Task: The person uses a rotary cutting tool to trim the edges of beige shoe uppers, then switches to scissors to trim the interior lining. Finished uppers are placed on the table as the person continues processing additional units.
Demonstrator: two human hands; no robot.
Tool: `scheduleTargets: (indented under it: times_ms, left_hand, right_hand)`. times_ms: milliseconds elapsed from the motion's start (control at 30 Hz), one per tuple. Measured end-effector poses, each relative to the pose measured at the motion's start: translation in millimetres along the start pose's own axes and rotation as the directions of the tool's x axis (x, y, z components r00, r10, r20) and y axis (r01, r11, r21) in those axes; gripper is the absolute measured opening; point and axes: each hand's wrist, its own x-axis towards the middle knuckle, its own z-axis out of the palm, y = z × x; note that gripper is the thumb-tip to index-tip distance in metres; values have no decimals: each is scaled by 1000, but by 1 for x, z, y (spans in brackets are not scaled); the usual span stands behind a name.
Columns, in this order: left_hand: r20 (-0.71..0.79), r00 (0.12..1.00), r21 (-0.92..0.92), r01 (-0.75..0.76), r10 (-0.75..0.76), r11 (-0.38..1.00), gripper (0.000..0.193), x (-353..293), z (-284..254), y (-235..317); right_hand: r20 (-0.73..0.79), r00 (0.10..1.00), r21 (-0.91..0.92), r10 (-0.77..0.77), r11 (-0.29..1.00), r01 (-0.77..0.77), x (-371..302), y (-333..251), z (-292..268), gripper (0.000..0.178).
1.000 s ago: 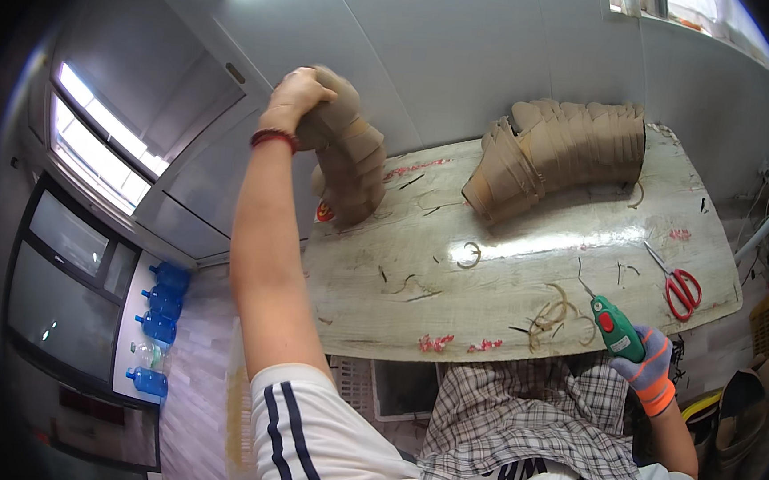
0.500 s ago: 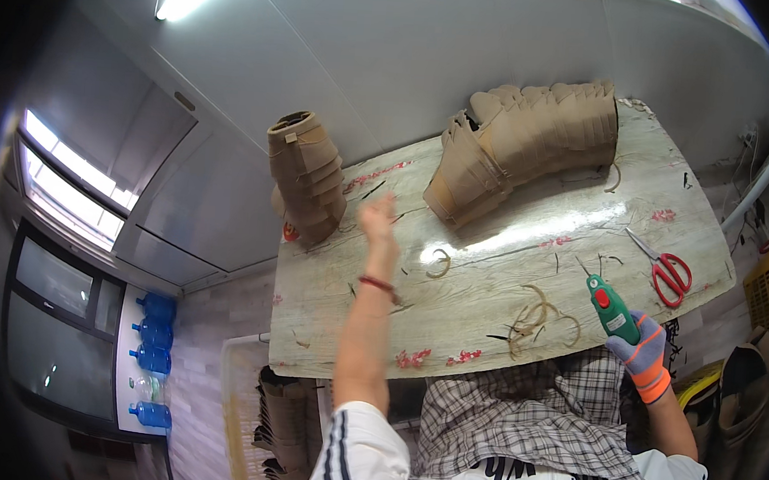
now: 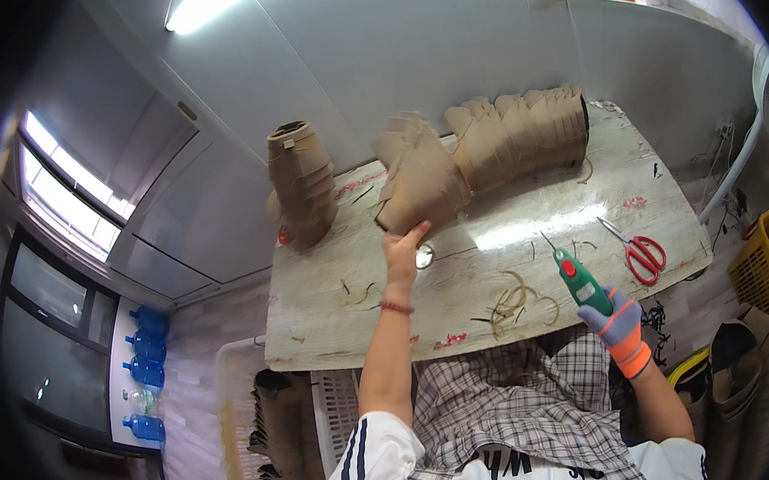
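Note:
My bare left hand [image 3: 404,249] grips the lower edge of a tan boot upper [image 3: 428,190], thumb on the near side. The piece is slightly blurred and tilts beside the left end of a long row of nested tan boot uppers [image 3: 525,138]; whether it is fully apart from them I cannot tell. My right hand [image 3: 617,329], in a grey and orange glove, is closed around a green handheld tool [image 3: 583,282] with a red button and a thin metal tip. The tip points up and left over the table, away from the uppers.
Another stack of tan uppers [image 3: 304,181] stands at the table's [image 3: 352,327] left back. Red-handled scissors [image 3: 642,256] and curled trimmings [image 3: 514,298] lie on it. A white basket [image 3: 234,408] sits below left, a yellow crate [image 3: 762,253] at right. A wall [image 3: 389,53] borders the back.
My left hand, empty and blurred before, has moved right and taken hold of the end upper, which has shifted left. My right hand still holds the green tool.

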Motion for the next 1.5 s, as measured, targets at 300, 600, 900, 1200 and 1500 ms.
scheduleTargets:
  times_ms: [300,600,900,1200,1500]
  left_hand:
    - [35,997,-502,78,-70,861,42,-130,-10,68]
    - [61,994,-452,113,-96,885,42,-157,14,63]
    - [-20,1000,37,20,-19,999,23,-178,35,44]
    - [171,953,402,-299,250,866,17,-189,42,26]
    - [214,972,431,-181,95,884,29,-209,44,36]
  right_hand:
    - [94,971,24,-220,975,219,-3,-64,44,52]
    - [180,963,69,-202,979,193,-23,-69,23,50]
    - [214,975,202,60,974,-104,-25,-70,16,34]
    - [209,977,245,43,965,-95,-9,-66,12,44]
    - [172,985,407,-14,911,-58,11,-65,-1,45]
